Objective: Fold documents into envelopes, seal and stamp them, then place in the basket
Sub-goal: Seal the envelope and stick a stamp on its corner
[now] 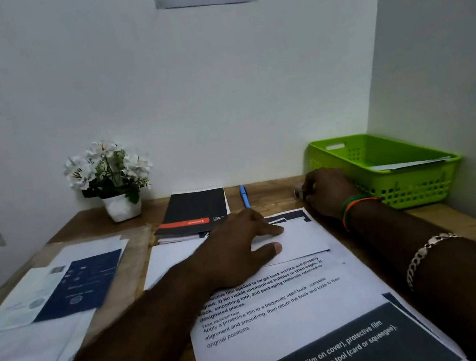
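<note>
The left hand point(235, 244) is laid flat on a white envelope point(292, 240), fingers spread and fairly straight, holding it down on the printed sheets point(286, 315). The right hand point(325, 193) is reached to the back of the desk, just beside the green basket point(405, 179); its fingers are curled round a small pale object point(297, 192), too blurred to name, possibly the stamp or the glue.

Step judged: sealing or stamping. The envelope should be kept pinned flat so it cannot slide on the slick paper beneath, and the flap pressed evenly from the centre outward.

Envelope: thin, matte, rectangular, crisp-edged. Sheets: smooth printer paper with dark blocks of print. Basket: rigid plastic, perforated walls, a white paper item already seen inside. Desk point(460, 223): wood grain. A black notepad point(194, 210) and a blue pen point(244, 196) lie behind the envelope.
</note>
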A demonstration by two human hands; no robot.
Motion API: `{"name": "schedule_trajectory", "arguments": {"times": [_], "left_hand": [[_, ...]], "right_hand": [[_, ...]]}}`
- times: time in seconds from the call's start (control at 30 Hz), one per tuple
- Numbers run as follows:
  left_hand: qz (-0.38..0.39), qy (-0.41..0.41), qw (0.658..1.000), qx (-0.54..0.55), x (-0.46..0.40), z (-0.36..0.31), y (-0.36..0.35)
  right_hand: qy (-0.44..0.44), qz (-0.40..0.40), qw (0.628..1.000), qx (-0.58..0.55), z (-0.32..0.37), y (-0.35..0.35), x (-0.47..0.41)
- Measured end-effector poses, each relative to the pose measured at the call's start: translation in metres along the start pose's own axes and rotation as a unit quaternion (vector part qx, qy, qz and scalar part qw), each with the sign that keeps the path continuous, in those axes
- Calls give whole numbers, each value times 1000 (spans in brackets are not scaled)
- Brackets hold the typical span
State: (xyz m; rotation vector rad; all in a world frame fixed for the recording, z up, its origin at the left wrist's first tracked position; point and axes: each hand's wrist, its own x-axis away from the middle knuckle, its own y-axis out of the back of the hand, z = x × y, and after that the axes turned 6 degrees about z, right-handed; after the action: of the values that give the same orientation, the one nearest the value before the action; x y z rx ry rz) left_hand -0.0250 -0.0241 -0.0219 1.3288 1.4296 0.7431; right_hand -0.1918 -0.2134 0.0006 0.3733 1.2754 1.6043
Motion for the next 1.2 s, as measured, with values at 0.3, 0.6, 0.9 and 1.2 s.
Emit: {"name": "schedule_trajectory", "arguments": {"times": [0.3,0.6,0.9,1.2], "left_hand": [[-179,19,963,203,-7,-8,2],[-213,93,813,534,-9,-6,10],[-228,75,895,376,-8,-6,11],[-247,45,930,267,-6,-9,12]], "right_hand": [[36,158,920,-357,28,43,31],[117,308,867,-375,63,44,60],[183,130,910,-349,69,40,55],[209,136,902,-353,69,36,59]]}}
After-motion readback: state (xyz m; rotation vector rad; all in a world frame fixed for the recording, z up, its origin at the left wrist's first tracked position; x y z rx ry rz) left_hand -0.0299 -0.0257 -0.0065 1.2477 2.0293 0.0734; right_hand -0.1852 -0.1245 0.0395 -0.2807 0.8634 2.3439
